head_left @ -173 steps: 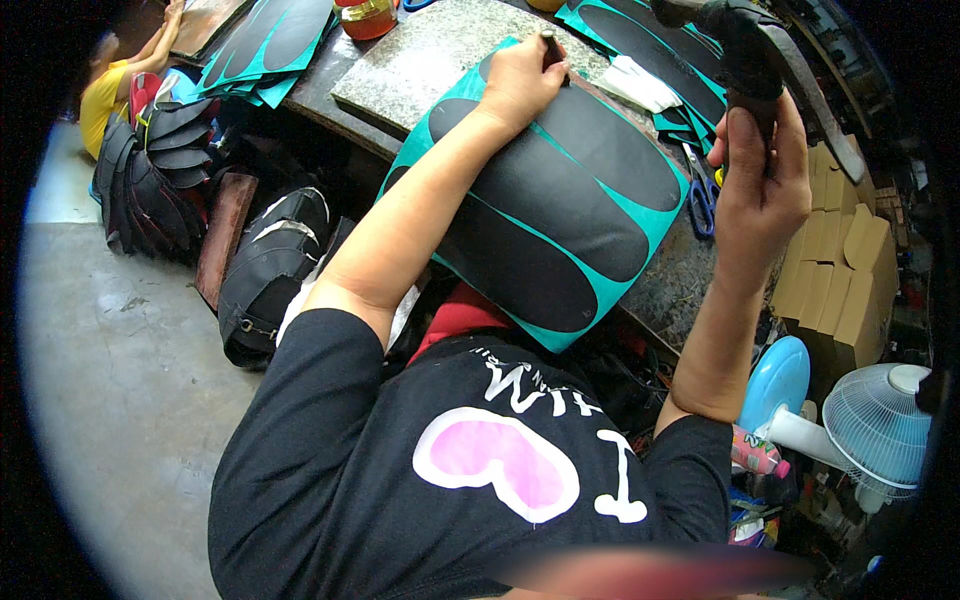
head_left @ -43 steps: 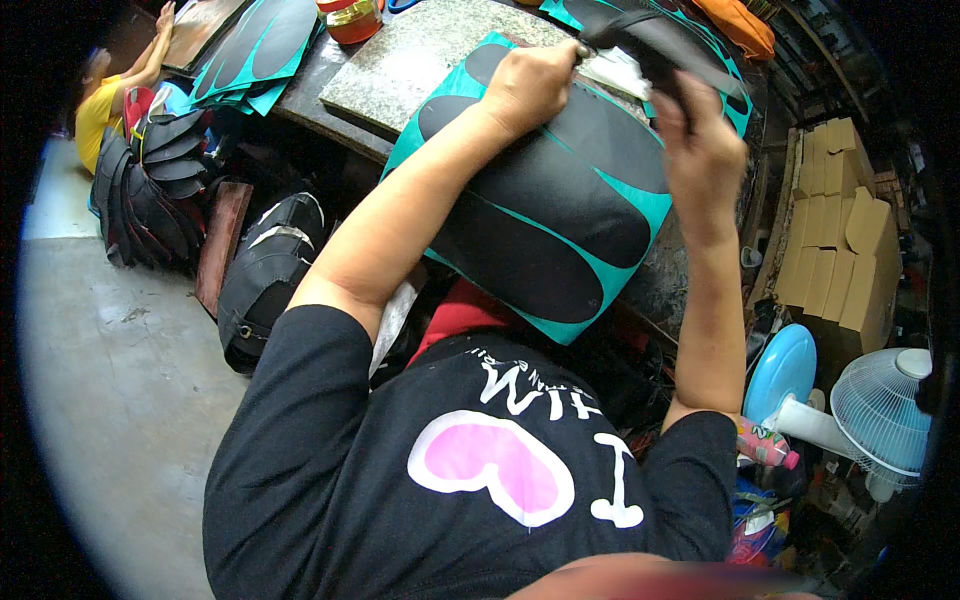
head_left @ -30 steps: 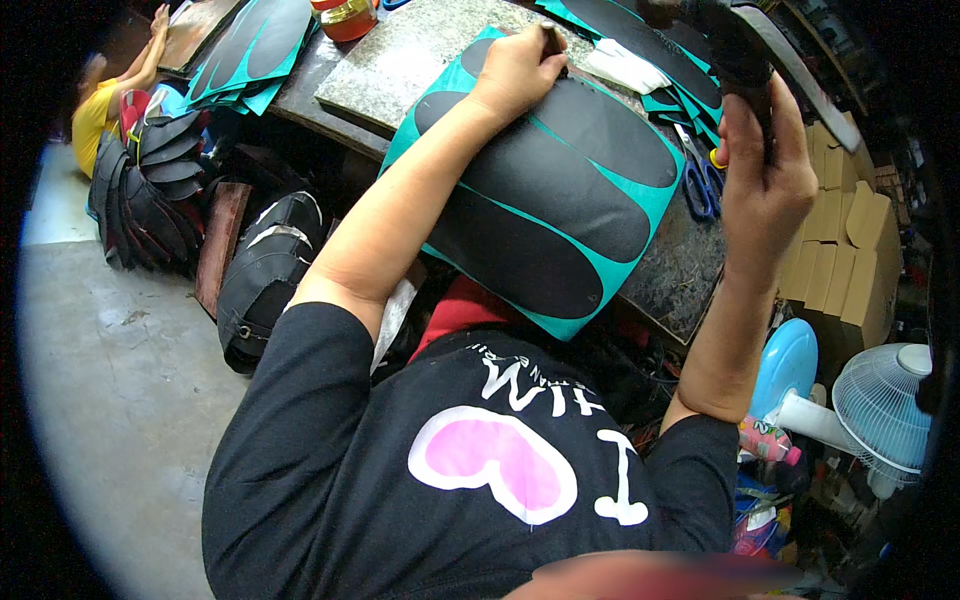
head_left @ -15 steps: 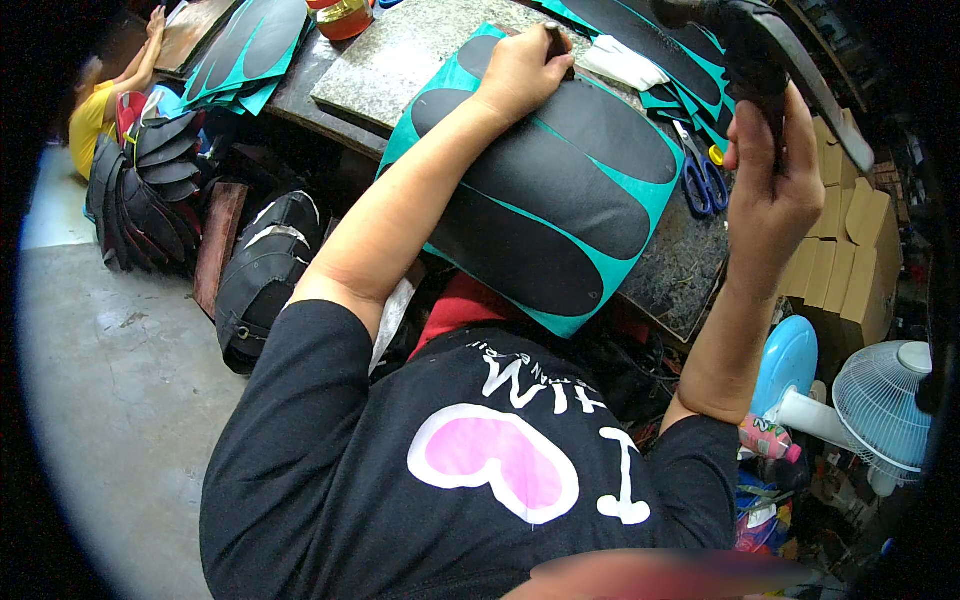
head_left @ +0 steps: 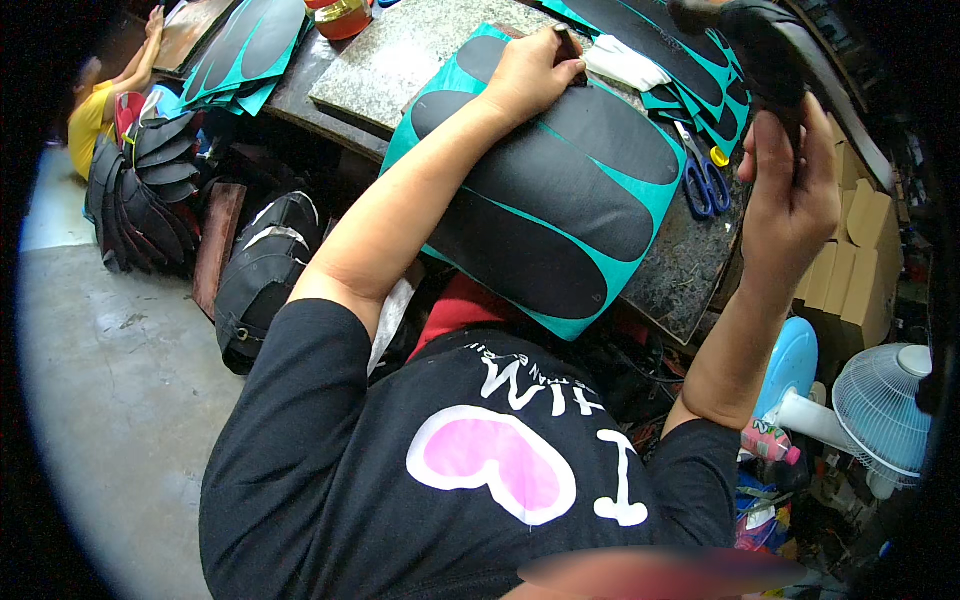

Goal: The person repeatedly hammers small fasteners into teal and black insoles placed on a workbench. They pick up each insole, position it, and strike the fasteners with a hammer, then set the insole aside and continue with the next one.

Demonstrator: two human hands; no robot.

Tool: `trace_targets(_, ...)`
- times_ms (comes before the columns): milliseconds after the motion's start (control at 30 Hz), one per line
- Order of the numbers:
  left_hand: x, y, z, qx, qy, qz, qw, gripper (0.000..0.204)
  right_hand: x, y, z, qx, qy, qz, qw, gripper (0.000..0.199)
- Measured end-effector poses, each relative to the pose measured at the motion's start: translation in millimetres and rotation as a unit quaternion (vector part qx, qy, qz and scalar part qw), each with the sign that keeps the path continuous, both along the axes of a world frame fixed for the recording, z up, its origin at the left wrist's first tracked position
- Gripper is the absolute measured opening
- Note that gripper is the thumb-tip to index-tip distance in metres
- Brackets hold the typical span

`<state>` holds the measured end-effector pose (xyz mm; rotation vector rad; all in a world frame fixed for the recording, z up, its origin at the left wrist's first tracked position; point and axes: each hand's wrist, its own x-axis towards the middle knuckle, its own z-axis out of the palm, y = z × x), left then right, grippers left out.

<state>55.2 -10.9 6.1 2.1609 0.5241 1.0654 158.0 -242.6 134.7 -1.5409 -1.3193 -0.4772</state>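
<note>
Across the near edge of the worktable and toward my lap lies a teal sheet (head_left: 655, 195) with large black sole-shaped ovals printed on it. My left hand (head_left: 530, 78) is closed at the sheet's far edge, pinching a short dark tool (head_left: 568, 42) that stands up between thumb and fingers. Its lower end is partly hidden by the hand. My right hand (head_left: 790, 195) is raised at the right, fingers wrapped round a bulky dark tool (head_left: 762, 60). That tool is blurred and in shadow, so its kind cannot be made out.
Blue-handled scissors (head_left: 705, 185) lie right of the sheet. More teal sheets (head_left: 690, 60) and a white cloth (head_left: 625, 63) are beyond, near a stone slab (head_left: 380, 75). Cardboard boxes (head_left: 860, 260) and a fan (head_left: 885, 410) stand right. A black bag (head_left: 265, 280) and a person in yellow (head_left: 92, 125) are left.
My right hand has shifted a little right and down, and the dark tool in it has swung right. My left hand has barely moved; its short tool is tilted slightly differently.
</note>
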Motion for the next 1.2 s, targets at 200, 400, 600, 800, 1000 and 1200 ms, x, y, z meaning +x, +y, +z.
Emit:
trace_targets(200,5.6,-18.9,5.7,0.209,0.051,-0.011,0.976,0.019,-5.7,21.8,-35.3,-0.206,0.005,-0.069,0.976,0.032)
trace_targets(400,-13.1,18.2,10.2,-0.195,-0.22,0.056,0.954,0.02,20.9,5.5,-62.4,-0.304,0.017,-0.147,0.941,0.036)
trace_targets(600,-29.6,31.3,-9.4,-0.171,-0.059,0.059,0.982,0.018,17.6,15.5,-61.9,-0.27,0.03,-0.133,0.953,0.037)
trace_targets(800,-26.8,37.6,-13.1,-0.141,-0.049,0.035,0.988,0.018,0.5,22.9,-13.1,-0.136,0.024,0.001,0.99,0.033)
trace_targets(1000,-20.9,13.5,1.3,0.183,0.043,0.091,0.978,0.023,-20.0,42.4,-6.5,-0.04,-0.034,0.027,0.998,0.031)
trace_targets(1200,-14.4,18.0,-9.0,-0.201,-0.128,0.056,0.97,0.01,3.9,40.3,-48.2,-0.244,0.0,-0.097,0.965,0.034)
